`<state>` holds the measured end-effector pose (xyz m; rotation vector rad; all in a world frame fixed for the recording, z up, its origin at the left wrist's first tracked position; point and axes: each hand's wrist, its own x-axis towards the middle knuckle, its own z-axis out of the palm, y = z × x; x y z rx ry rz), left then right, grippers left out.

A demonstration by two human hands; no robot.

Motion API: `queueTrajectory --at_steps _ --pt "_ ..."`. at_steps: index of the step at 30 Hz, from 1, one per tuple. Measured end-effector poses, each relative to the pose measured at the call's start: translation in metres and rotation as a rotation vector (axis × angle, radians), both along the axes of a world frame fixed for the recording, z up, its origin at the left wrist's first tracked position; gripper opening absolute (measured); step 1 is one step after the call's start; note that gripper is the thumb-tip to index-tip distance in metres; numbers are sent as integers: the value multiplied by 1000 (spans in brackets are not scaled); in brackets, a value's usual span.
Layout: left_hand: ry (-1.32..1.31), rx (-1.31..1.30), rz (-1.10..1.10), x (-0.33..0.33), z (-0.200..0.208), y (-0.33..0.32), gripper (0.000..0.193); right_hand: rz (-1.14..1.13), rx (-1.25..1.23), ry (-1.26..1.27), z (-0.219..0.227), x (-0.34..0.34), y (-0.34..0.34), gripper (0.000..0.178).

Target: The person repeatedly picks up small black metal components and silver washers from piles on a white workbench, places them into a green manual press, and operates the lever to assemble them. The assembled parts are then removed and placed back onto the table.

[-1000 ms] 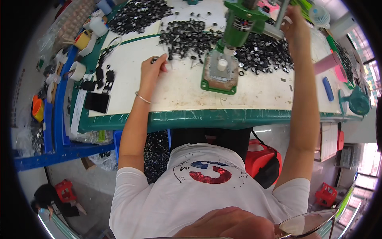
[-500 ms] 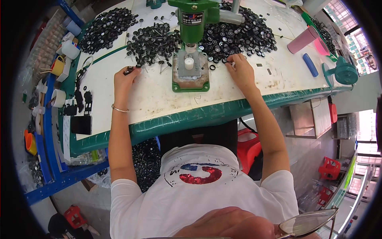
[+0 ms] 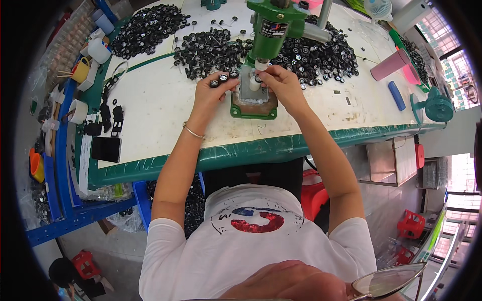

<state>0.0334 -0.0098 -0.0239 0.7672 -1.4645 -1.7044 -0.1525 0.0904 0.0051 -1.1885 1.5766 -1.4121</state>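
A green hand press stands on the worktable, with a short white post on its metal base plate. At the left of the base, my left hand is closed around several small black toy wheels with pale hubs; its fingertips reach toward the post. My right hand pinches one black wheel at the top of the post, under the press ram. Whether that wheel touches the post I cannot tell.
Behind the press lie piles of wheels with axles and loose wheels; another pile is at the far left. A phone lies near the left edge. At right are a pink tumbler, a blue case and a teal fan.
Both hands have come inward to the press. My right hand has brought a wheel from the right-hand pile to the post; my left hand has moved right with wheels in it.
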Motion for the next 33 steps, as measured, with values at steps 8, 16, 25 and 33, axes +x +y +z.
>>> queueTrajectory --at_steps 8,16,25,33 --pt "29 -43 31 4 3 2 16 -4 91 -10 1 5 -7 26" --pt "-47 -209 -51 -28 32 11 13 -175 -132 -355 24 -37 6 26" --pt "143 -237 -43 -48 22 12 15 -64 -486 -251 162 -69 -21 26" --pt "132 -352 -52 -48 27 9 17 102 -432 -289 250 -110 -93 24"
